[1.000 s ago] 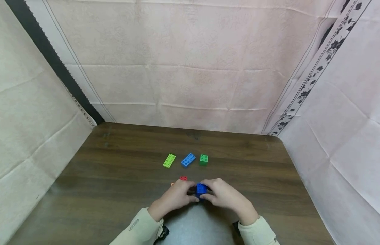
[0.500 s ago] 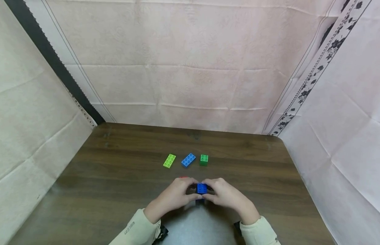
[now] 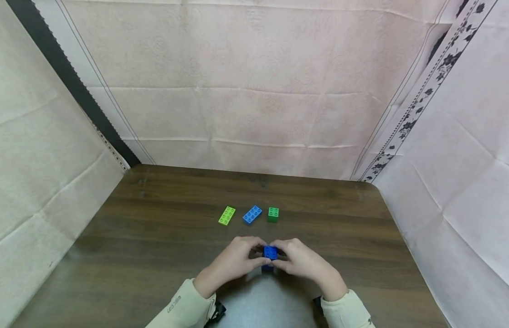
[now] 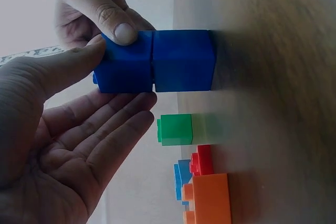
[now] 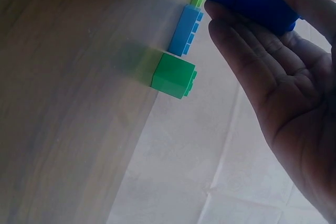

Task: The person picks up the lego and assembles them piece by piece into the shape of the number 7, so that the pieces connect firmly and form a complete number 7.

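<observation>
Two dark blue toy building bricks are stacked on the table, the upper brick (image 4: 126,66) square on the lower brick (image 4: 184,60); a thin seam shows between them. My left hand (image 3: 235,258) pinches the upper brick from the left, thumb on the near side and long fingers along the far side. From the right, my right hand (image 3: 305,262) pinches the same brick, its thumb tip meeting the left one. In the right wrist view, the fingers of my right hand (image 5: 299,87) lie along the upper brick's side.
Beyond the hands, a lime brick (image 3: 227,216), a lighter blue brick (image 3: 252,214) and a green brick (image 3: 273,214) lie on the wooden table (image 3: 164,228). An orange brick (image 4: 211,200) and a red brick (image 4: 205,160) sit close by the left hand, which hides them in the head view.
My left hand has shifted slightly, its thumb coming round to the near face of the upper blue brick. It now covers the red and orange bricks. The right hand has barely moved.
</observation>
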Action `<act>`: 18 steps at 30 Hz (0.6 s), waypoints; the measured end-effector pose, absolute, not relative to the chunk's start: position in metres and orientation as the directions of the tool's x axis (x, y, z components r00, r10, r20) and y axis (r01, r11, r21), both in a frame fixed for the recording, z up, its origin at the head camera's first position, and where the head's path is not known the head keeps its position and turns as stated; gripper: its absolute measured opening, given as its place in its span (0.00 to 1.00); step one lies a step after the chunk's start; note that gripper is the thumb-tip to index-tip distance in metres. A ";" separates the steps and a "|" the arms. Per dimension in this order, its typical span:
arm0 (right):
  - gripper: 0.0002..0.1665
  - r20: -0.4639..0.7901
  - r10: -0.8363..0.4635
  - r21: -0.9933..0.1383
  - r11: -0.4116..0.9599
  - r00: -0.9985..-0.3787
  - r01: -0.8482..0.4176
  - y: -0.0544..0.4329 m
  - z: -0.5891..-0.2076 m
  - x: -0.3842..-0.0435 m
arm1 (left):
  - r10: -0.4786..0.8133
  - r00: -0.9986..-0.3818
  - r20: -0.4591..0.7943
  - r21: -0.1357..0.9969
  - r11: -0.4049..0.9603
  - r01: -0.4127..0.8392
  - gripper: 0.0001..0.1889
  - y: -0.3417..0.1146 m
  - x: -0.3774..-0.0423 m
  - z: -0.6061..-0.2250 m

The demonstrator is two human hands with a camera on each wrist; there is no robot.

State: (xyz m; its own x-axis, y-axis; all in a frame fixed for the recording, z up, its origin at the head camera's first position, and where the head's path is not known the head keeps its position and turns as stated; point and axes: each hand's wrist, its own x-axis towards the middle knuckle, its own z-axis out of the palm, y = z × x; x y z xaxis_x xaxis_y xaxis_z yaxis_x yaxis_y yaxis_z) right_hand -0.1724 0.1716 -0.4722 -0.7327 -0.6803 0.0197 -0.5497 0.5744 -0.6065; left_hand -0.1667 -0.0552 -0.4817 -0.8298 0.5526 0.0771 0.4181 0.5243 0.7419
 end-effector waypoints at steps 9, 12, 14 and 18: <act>0.16 0.012 -0.677 -0.608 0.579 -0.736 -0.543 0.172 -0.471 -0.173 | 0.550 -0.833 0.063 0.740 0.534 0.408 0.15 -0.055 -0.168 -0.481; 0.16 0.012 -0.679 -0.609 0.578 -0.734 -0.544 0.172 -0.471 -0.173 | 0.546 -0.835 0.063 0.741 0.535 0.406 0.15 -0.055 -0.168 -0.482; 0.16 0.013 -0.680 -0.612 0.575 -0.733 -0.543 0.172 -0.471 -0.172 | 0.544 -0.836 0.066 0.746 0.530 0.404 0.15 -0.055 -0.167 -0.482; 0.16 0.017 -0.681 -0.612 0.572 -0.732 -0.546 0.172 -0.471 -0.172 | 0.540 -0.838 0.084 0.754 0.515 0.407 0.15 -0.055 -0.166 -0.483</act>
State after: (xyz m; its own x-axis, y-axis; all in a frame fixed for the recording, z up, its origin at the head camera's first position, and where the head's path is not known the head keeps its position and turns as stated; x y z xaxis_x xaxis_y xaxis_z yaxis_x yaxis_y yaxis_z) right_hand -0.1719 0.1718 -0.4712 -0.7321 -0.6810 0.0174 -0.5464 0.5718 -0.6120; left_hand -0.1664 -0.0551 -0.4833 -0.8378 0.5395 0.0843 0.4074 0.5149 0.7543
